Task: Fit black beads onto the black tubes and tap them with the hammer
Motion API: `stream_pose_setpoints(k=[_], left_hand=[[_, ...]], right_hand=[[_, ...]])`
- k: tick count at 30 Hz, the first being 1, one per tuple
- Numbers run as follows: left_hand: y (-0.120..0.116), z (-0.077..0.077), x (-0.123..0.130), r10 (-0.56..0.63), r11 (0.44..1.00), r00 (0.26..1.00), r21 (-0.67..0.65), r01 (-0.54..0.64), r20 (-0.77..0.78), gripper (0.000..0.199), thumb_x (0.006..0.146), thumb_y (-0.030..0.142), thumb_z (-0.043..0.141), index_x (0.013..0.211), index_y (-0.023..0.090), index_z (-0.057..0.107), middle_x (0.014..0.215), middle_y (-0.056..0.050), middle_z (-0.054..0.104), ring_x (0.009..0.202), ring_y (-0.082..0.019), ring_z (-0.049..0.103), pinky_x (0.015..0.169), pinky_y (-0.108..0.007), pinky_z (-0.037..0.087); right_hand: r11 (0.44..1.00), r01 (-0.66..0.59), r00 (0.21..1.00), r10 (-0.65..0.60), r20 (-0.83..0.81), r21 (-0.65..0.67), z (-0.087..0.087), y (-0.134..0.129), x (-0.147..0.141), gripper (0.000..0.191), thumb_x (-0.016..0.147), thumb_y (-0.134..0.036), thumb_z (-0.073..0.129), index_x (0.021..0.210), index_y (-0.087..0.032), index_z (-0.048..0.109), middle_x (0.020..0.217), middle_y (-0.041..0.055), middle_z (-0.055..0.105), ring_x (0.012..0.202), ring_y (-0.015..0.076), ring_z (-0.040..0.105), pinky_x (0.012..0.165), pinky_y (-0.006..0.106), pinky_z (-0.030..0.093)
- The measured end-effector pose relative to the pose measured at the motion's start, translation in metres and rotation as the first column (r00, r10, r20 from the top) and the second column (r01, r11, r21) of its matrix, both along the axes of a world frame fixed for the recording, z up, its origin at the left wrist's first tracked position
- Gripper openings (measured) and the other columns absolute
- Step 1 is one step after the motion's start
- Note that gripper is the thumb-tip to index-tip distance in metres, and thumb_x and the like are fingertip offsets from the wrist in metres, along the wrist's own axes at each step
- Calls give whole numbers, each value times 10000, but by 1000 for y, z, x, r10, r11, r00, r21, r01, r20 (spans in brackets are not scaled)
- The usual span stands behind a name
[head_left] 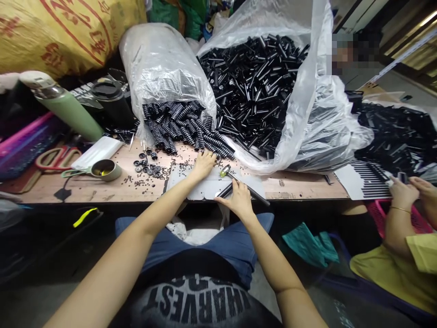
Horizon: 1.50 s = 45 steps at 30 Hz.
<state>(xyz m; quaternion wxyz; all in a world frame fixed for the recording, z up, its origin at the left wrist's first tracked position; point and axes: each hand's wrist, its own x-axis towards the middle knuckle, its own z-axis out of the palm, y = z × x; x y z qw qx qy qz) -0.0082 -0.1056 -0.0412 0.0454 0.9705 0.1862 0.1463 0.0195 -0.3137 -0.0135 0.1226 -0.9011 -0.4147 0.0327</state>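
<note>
My left hand [205, 164] reaches to the near edge of a pile of ribbed black pieces [180, 125] that spill from a plastic bag; what its fingertips hold, if anything, is hidden. Over a grey plate [179, 182] on the bench, my right hand [238, 197] is closed around a smooth black tube [225, 190]. A hammer [251, 189] with a shiny metal head lies against that hand's fingers, its dark handle slanting down to the right. Tiny black rings [184, 159] are scattered beside my left hand.
Behind stands a big open bag of black tubes [252, 86]. At the left are a green bottle [68, 109], a metal cup [106, 170], red scissors [56, 158] and a white box [97, 152]. Another person's hands [404, 193] work at the right beside rows of black tubes [368, 180].
</note>
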Motion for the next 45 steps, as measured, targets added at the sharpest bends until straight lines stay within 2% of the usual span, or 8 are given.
stream_pose_setpoints(k=[7, 12, 17, 25, 37, 39, 43, 45], left_hand=[[-7, 11, -21, 6, 886, 948, -441, 143, 319, 369, 965, 302, 386, 1252, 143, 556, 1017, -123, 636, 884, -212, 579, 771, -317, 430], [-32, 35, -55, 295, 439, 811, -825, 355, 506, 450, 913, 445, 474, 1212, 138, 610, 622, 12, 550, 500, -90, 489, 508, -207, 395], [-53, 54, -74, 495, -79, 812, -914, 397, 310, 496, 808, 444, 579, 1169, 107, 633, 583, 22, 558, 353, -66, 436, 328, -184, 280], [-74, 67, -73, 603, -269, 780, -877, 398, 169, 487, 682, 422, 705, 1031, 85, 659, 620, -4, 619, 422, -134, 579, 399, -246, 477], [-76, 52, -67, 525, -205, 844, -947, 245, 105, 336, 825, 393, 546, 922, 90, 655, 683, -54, 627, 469, -140, 584, 458, -271, 498], [-78, 41, -69, 485, -30, 857, -977, 212, 172, 367, 860, 385, 502, 1036, 103, 656, 840, -87, 642, 590, -152, 614, 570, -312, 536], [-83, 11, -76, 229, 642, 913, -758, 119, 338, 470, 814, 272, 591, 1270, 158, 573, 1043, -113, 561, 911, -213, 588, 830, -380, 510], [-83, -3, -78, 88, 827, 951, -554, 96, 296, 513, 811, 188, 579, 1319, 145, 523, 1010, -116, 554, 925, -226, 568, 854, -400, 491]], right_hand=[[995, -30, 1000, 30, -7, -90, 3, 1, 2, 1044, 571, -692, 736, 1363, -101, 400, 1271, 219, 496, 1163, 384, 463, 966, 512, 371], [977, -149, 977, 169, -129, 154, 7, -3, 3, 1116, 564, -591, 799, 1436, -142, 267, 1368, 194, 413, 1289, 354, 375, 1059, 509, 340], [749, -385, 859, 505, -88, 539, 31, 10, 1, 1155, 553, -546, 832, 1452, -192, 200, 1417, 163, 354, 1339, 318, 338, 1086, 484, 364], [630, -518, 757, 653, -34, 578, 40, 30, -8, 1072, 626, -341, 807, 1455, -184, 145, 1462, 166, 311, 1382, 285, 302, 1154, 464, 283], [748, -380, 830, 536, -157, 544, 22, 29, -13, 1044, 536, -276, 799, 1402, -175, 224, 1382, 161, 375, 1306, 293, 379, 1094, 451, 356], [777, -364, 857, 495, -143, 513, 13, 30, -14, 1048, 525, -277, 794, 1402, -160, 232, 1374, 169, 388, 1299, 304, 381, 1093, 459, 351], [854, -293, 933, 353, -65, 429, -11, 32, -18, 917, 594, -238, 726, 1382, -76, 285, 1334, 221, 430, 1269, 328, 401, 1084, 483, 343], [889, -275, 950, 309, -38, 368, -17, 28, -16, 847, 646, -222, 688, 1382, -58, 301, 1336, 228, 436, 1267, 321, 403, 1078, 469, 347]])
